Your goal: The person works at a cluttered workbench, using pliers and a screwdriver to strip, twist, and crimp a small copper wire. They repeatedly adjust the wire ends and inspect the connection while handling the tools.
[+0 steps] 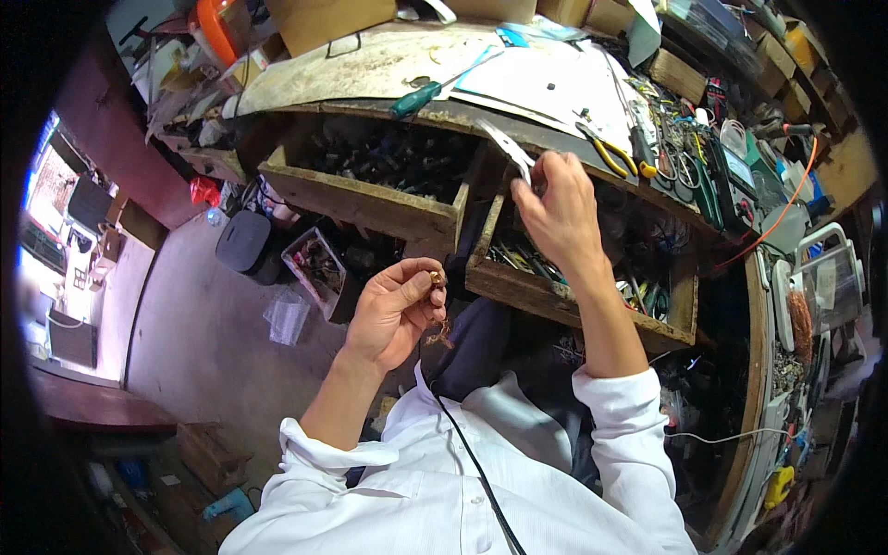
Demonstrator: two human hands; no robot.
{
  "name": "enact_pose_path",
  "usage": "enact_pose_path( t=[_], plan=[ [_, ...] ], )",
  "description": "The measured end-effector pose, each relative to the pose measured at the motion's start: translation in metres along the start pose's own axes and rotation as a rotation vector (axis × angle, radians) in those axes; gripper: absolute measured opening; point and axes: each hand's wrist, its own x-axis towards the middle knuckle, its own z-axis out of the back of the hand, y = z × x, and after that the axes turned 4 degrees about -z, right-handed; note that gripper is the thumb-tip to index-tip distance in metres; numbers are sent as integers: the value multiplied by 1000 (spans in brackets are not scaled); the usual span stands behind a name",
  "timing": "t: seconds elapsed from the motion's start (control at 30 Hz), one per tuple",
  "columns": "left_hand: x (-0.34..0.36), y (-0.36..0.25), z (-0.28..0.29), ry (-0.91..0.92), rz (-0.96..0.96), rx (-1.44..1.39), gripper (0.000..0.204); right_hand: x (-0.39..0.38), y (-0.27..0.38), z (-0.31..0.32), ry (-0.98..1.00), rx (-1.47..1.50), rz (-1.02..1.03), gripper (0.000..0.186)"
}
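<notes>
My left hand [396, 310] pinches a small brass-coloured metal piece [437, 277] between thumb and fingers, in front of my body. Thin, frayed copper-coloured strands [442, 335] hang just below those fingers. Up at the bench edge, my right hand [560, 205] is closed round a silvery metal tool [506, 145] with a long, narrow end pointing up and left. Its exact kind is hard to make out, since my fingers cover the rear part. This hand is above an open wooden drawer [578, 307] holding several hand tools.
A second open drawer [361, 205] full of dark parts juts out at left. On the bench lie a green-handled screwdriver [418, 99] and yellow-black pliers [606, 154]. A multimeter [737, 176] and an orange cable [803, 185] are at right. A box of scraps [316, 268] stands on the floor.
</notes>
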Motion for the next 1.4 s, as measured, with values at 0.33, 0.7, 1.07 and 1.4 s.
enact_pose_path(
  t=[0.33,0.7,1.07,1.4],
  plan=[
    [6,-2,-8,-6,-28,74,17,47,-9,0,-374,-468,401,13],
    [-6,-2,-15,-67,-170,428,26,-82,19,-23,417,1008,-137,12],
    [-5,3,-24,-51,-284,808,14,-102,7,-17,470,1218,-276,20],
    [-12,-8,-18,-74,-291,878,10,-100,2,-17,399,1279,-328,16]
  ],
)
